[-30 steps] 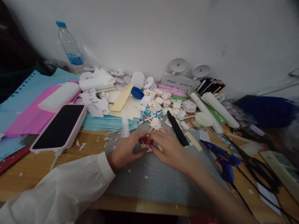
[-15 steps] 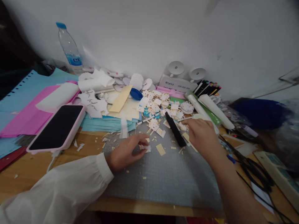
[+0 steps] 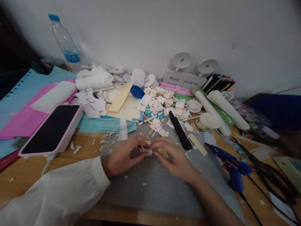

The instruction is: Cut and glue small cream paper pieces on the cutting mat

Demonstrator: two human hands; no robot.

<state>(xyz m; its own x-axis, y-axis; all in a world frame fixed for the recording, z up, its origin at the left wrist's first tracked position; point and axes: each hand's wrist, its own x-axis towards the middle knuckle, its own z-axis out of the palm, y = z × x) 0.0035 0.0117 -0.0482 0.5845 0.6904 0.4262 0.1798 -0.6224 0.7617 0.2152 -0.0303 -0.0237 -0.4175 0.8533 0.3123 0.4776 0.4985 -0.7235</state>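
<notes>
Over the grey cutting mat (image 3: 152,191), my left hand (image 3: 127,155) pinches a small white paper piece (image 3: 146,151) between thumb and fingers. My right hand (image 3: 175,158) is curved beside it, with thumb and index fingertips at the right edge of that piece; whether they grip it is unclear. Just behind the hands lie small white paper figures with drawn faces and thin yellow strips (image 3: 156,125). A black pen-like stick (image 3: 180,130) rests behind my right hand, near a pale yellow strip (image 3: 197,144).
A blue glue gun (image 3: 231,166) and black scissors (image 3: 270,175) lie at the right. A paper cup (image 3: 208,121) stands behind. On the left are a phone (image 3: 51,128), coloured paper (image 3: 28,116) and a water bottle (image 3: 66,44).
My right hand has come from the back right, near the pile, to beside my left hand. The view has shifted slightly, and the glue gun and paper cup now show.
</notes>
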